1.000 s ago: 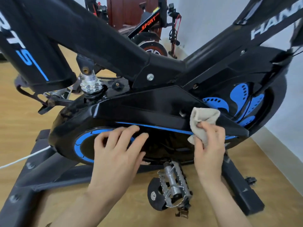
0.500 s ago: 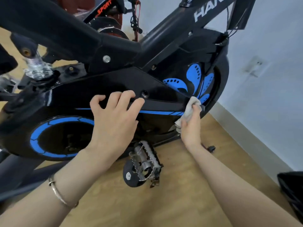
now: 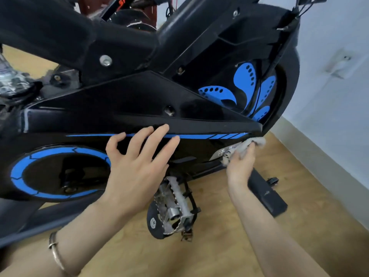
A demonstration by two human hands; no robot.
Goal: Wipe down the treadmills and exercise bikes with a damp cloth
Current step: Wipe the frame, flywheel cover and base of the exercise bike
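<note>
Spin bike, lower front edge of the drive cover under the cloth, right of centre frame

Right hand grips the bunched beige cloth, fingers curled round it, and presses it to the black drive cover of the exercise bike, just under the right end of the blue stripe and touching a grey label; left hand is spread, fingers straight, tips apparently resting on the cover at centre frame as a brace; judgement: long strokes along the lower edge would serve best, with the cloth turned to a clean face; go lightly over the label, whose edge could lift; keep the cloth out of the gap by the flywheel at upper right; mind knuckles near the toothed pedal, lower centre.
</note>
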